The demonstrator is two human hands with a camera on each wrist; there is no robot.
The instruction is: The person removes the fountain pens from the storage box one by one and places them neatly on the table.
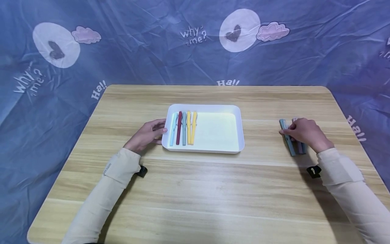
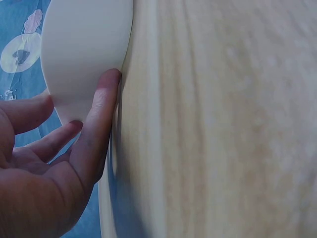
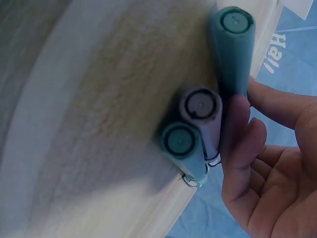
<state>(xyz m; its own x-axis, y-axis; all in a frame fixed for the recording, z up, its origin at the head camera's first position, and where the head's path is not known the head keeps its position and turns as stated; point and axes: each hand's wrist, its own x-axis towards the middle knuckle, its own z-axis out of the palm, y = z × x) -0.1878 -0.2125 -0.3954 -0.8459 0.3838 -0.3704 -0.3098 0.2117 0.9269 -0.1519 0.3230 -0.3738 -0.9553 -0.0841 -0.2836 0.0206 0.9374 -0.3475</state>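
Observation:
My right hand (image 1: 307, 134) pinches a teal pen (image 3: 233, 54) between thumb and fingers. Beside that pen, a greyish-purple pen (image 3: 200, 106) and another teal pen (image 3: 181, 144) lie together on the table, partly hidden by the hand in the head view. At the white tray (image 1: 210, 151), my left hand (image 1: 146, 134) touches the left side. Its thumb meets the rim and its extended fingers rest against the outer wall (image 2: 89, 44). Inside the tray's left part lie a light blue pen (image 1: 173, 130), a dark red pen (image 1: 178, 128), a grey-teal pen (image 1: 184, 130) and yellow pens (image 1: 193, 128), roughly side by side.
The wooden table (image 1: 207, 196) carries the tray near its middle, with the loose pens off to the right. Behind it hangs a blue printed cloth (image 1: 152, 51), which also shows past the table's sides. Each wrist wears a small black device (image 1: 313, 171).

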